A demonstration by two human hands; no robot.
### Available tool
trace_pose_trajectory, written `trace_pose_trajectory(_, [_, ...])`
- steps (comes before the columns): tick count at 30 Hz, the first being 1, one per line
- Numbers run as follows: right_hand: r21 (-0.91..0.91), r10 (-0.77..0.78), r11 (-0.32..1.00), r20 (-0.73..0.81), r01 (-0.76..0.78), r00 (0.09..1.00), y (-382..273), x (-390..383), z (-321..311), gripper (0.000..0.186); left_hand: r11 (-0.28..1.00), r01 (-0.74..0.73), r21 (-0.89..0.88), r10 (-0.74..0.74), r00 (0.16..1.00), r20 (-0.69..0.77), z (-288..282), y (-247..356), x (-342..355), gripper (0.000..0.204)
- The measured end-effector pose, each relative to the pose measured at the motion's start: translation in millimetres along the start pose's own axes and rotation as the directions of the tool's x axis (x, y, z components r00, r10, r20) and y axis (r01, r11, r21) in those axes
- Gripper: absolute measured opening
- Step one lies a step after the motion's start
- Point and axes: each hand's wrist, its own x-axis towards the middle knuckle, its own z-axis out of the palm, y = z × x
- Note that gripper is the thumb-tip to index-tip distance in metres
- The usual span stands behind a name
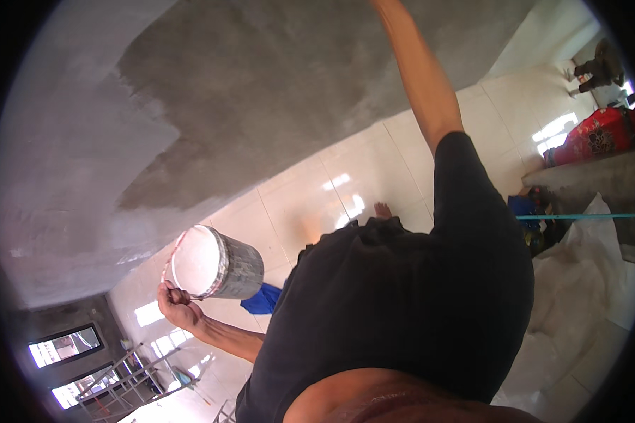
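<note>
My left hand (178, 305) is closed on the handle of a stained bucket (238, 266) with pale white contents, held out beside me at lower left. My right arm (427, 77) reaches up across a plastered wall (275, 77), and its hand is beyond the top edge, out of sight. The wall shows a large darker grey patch with lighter, smoother plaster to its left. A blue cloth (259, 299) lies on the tiled floor (293, 233) behind the bucket.
Metal scaffolding or ladders (130, 374) stand at lower left near two windows (63, 345). At right are a red bag (593, 137), a concrete ledge (578, 180), dark clutter (533, 218) and a pale plastic sheet (571, 289). A bare foot (382, 210) shows beyond my dark shirt.
</note>
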Motion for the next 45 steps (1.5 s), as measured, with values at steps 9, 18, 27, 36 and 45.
trace_pose_trajectory(9, [-0.162,-0.077,0.986,-0.252,0.036,0.965,28.0,89.3,-114.7,0.009,0.996,-0.071,0.055,0.074,0.996,-0.054,11.3,4.1,-15.0,0.028])
trace_pose_trajectory(18, [-0.74,-0.601,0.656,-0.39,0.152,0.698,5.1,32.5,-55.9,0.02,0.995,-0.008,0.1,0.007,1.0,0.014,3.0,-0.3,-4.0,0.025])
trace_pose_trajectory(27, [-0.682,-0.469,0.705,-0.242,0.195,0.85,21.1,-54.0,149.1,0.024,0.997,0.003,0.077,-0.004,1.0,0.018,-6.4,-4.2,0.4,0.026])
trace_pose_trajectory(36, [-0.275,-0.388,0.88,0.055,0.388,0.92,-51.7,-140.0,226.2,0.021,0.996,-0.021,0.087,0.012,0.995,0.104,-8.8,-0.6,4.8,0.027])
trace_pose_trajectory(45, [-0.153,-0.224,0.965,-0.061,0.213,0.973,-1.2,-42.8,95.8,0.018,0.995,-0.073,0.073,0.067,0.994,0.084,-13.2,-2.2,3.2,0.025])
